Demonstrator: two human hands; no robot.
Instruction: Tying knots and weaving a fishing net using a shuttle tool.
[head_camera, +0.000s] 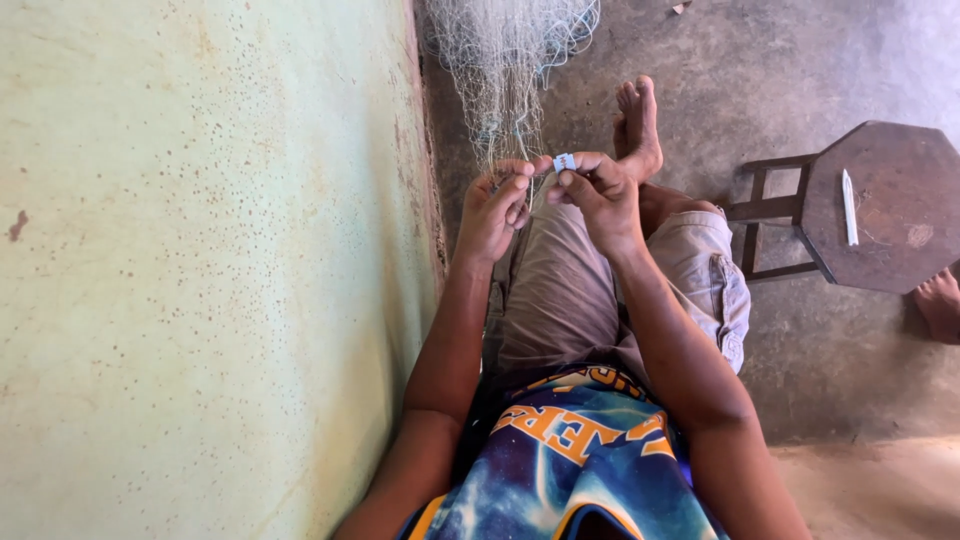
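At upper centre of the frame, my left hand (493, 205) pinches fishing net (505, 60) strands; my right hand (597, 190) pinches a small white blade (564, 162)

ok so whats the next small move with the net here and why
Probably draw the right hand back a little to pull the mesh taut. Both hands meet at one spot of the net, the left hand pinching the strands and the right hand holding a small white piece at its fingertips. The net hangs slack above them.
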